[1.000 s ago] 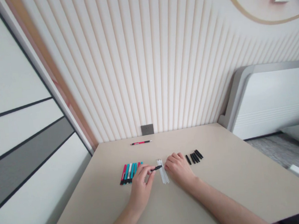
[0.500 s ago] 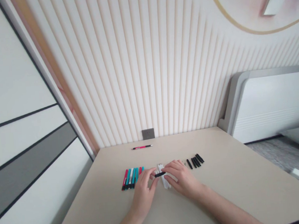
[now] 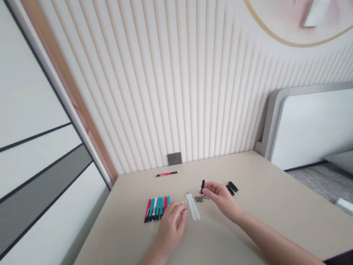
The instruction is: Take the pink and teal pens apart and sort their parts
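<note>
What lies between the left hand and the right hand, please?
In the head view, thin white tubes and small grey pieces lie between the left hand and right hand.

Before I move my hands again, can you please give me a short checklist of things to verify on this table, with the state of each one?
1. Right hand grips the black pen part between its fingertips: ok.
2. Left hand is free of objects: cannot tell, its curled fingers hide the palm.
3. Coloured pens lie side by side in a row: ok.
4. White rods lie in one bundle, apart from the left hand: cannot tell, the fingertips are very close.
5. Small grey parts sit apart from the rods: ok.
6. Black pieces lie separated: not ok, they are bunched together.
</note>
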A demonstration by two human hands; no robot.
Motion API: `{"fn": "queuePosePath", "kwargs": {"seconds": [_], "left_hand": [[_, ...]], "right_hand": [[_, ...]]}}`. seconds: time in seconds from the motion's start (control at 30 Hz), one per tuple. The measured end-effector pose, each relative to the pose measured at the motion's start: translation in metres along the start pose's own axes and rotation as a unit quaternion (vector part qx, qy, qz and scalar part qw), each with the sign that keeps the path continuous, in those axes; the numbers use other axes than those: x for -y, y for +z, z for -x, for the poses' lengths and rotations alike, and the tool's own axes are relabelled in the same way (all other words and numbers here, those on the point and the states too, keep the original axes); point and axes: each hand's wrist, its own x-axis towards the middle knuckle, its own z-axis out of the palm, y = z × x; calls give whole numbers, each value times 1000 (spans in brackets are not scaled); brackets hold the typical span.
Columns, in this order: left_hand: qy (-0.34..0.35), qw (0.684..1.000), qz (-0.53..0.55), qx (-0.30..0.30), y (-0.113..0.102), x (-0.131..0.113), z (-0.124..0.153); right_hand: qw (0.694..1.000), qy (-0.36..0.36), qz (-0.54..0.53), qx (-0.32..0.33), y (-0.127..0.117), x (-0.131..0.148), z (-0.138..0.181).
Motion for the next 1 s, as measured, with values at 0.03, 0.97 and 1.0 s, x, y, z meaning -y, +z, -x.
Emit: {"fn": "queuePosePath", "kwargs": {"seconds": [0.03, 0.97, 1.0], "left_hand": [[14, 1000, -5, 21, -1, -2, 0], [54, 971, -212, 97, -42, 25, -38], [45, 967, -225, 115, -48, 35, -48]], "right_hand": [[1000, 9, -25, -1, -9, -1, -1], [908, 86, 400, -87, -156, -94, 6], [908, 88, 400, -89, -157, -95, 6]]}}
